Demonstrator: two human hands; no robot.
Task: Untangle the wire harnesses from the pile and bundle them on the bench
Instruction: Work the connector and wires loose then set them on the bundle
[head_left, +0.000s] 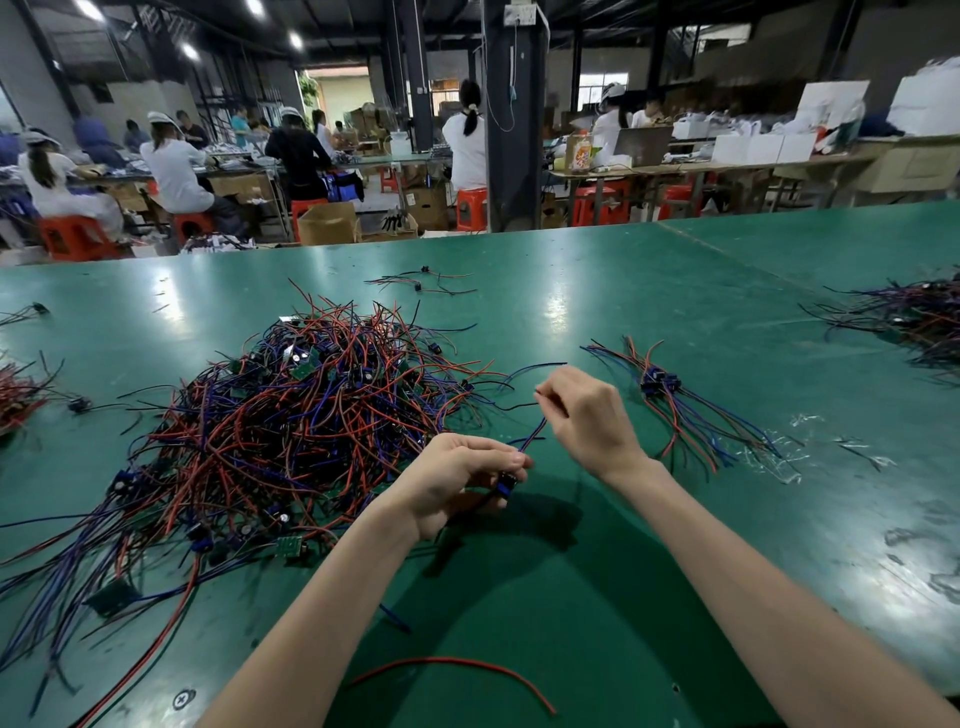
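Left hand (457, 478): fingers curled round the dark connector end of one harness (532, 439), low over the bench (623, 291).
Right hand (587, 415): fingertips pinch the harness's free wire ends, holding them taut up and to the right.
Handling: light, limp, thin wires, probably slick and quick to snag. The connector is the stiff part, so that's the place to grip, not a single strand.
Pile (291, 415): just left of the hands, a red, blue and black tangle with small green boards.
Bundle (670, 395): lying near the right hand, connectors gathered together.
Loose red wire (457, 670): alone by the near edge.
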